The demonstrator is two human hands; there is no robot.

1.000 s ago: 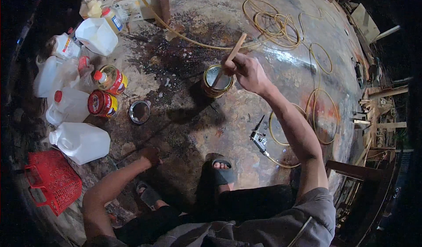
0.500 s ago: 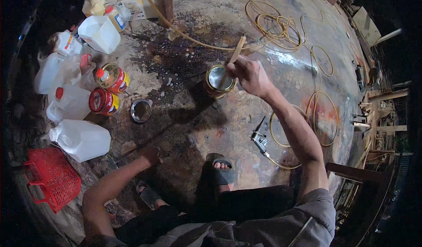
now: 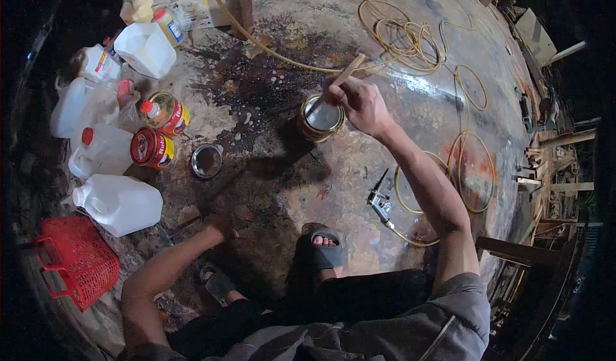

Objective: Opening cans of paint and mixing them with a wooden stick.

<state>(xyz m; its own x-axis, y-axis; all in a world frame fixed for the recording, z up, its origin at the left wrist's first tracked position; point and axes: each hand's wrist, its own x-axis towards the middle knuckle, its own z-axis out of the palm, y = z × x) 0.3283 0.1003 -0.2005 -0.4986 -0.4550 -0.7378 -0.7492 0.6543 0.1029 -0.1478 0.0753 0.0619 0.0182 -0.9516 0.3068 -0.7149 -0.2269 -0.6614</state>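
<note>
My right hand is closed around a flat wooden stick. The stick slants down to the left, its lower end inside an open metal can of pale grey liquid. Nearby on the left lies a round metal lid, apart from the can. Low and to the left, my left hand hangs in shadow near my foot. Its fingers look curled, but what they hold, if anything, is too dark to make out.
A spray gun lies right of the can, joined to a yellow hose coiled across the floor. On the left stand a red-lidded jar, a red-capped bottle, several white jugs and a red basket.
The stick's lower end has swung to the left inside the can, and its top has tipped slightly right. My right hand has shifted a little left. My left hand has barely moved.
</note>
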